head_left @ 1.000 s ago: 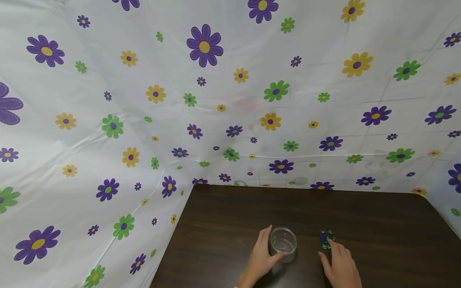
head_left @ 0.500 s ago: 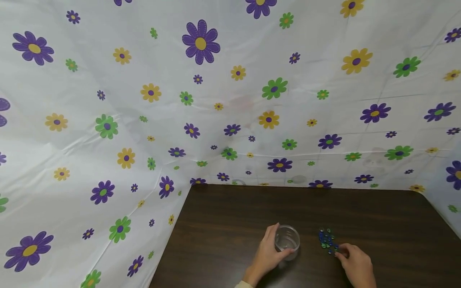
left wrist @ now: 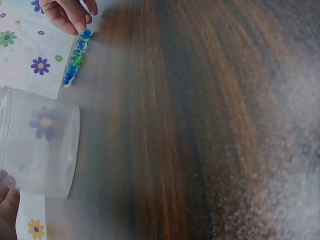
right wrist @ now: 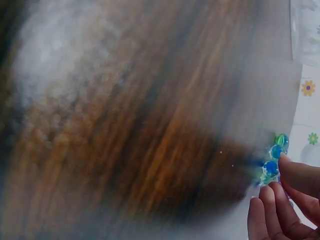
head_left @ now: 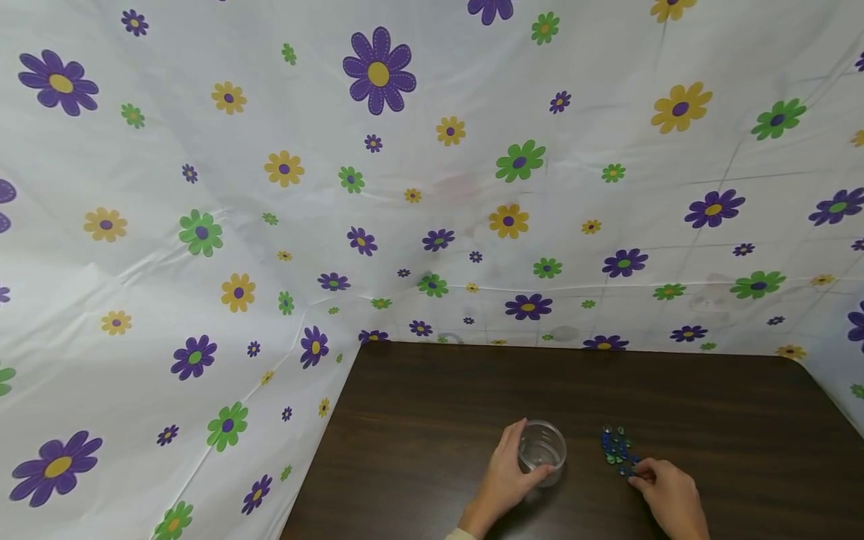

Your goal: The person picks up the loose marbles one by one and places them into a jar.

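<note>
My left hand [head_left: 502,480] grips a clear, round cup [head_left: 543,450] that stands upright, thumb on its near side and fingers along its left. Through its wall in the left wrist view, the cup [left wrist: 50,155] shows nothing inside. To its right lies a small cluster of shiny blue and green glass gems [head_left: 613,445]. The right hand [head_left: 670,493] is at the cluster's near right edge, with thumb and fingers curled around a blue glass gem [right wrist: 270,167]. More gems [left wrist: 73,62] sit in a line below the right hand's fingertips in the left wrist view.
Both hands work over a dark wood-grain table [head_left: 432,405]. A white sheet with printed flowers [head_left: 439,172] hangs right behind the table's far edge and along its left side.
My right hand has drawn back from over the gems to their near right edge, its fingers curling in. The left hand and cup have shifted slightly right in view as the head moved.
</note>
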The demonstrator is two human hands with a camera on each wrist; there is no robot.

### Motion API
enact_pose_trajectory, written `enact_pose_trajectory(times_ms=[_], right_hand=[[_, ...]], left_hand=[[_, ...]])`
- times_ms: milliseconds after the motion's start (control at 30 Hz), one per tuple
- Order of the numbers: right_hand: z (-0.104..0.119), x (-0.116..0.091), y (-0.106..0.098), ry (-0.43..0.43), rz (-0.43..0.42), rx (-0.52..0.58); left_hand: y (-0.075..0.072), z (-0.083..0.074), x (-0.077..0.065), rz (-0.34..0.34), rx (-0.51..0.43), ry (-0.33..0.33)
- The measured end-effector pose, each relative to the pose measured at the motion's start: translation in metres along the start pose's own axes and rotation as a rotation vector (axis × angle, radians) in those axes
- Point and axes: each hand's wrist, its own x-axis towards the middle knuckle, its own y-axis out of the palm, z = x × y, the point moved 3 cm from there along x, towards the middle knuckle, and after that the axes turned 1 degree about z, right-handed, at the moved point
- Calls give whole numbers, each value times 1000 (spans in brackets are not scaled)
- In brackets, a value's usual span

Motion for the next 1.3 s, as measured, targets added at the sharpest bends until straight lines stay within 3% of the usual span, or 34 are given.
enact_pose_trajectory(times_ms=[500,800,1167,1300], right_hand=[[-1,3,3,-15,24,-55],[3,0,5,-38,18,-64],[29,-8,-6,-34,-126,142],[41,-11,-7,-113,-244,172]], left_hand=[[-2,-4,-3,-6,21,43],[-1,-3,-5,7,40,24],[-1,-2,-5,-28,90,76],[0,0,-5,-27,109,78]])
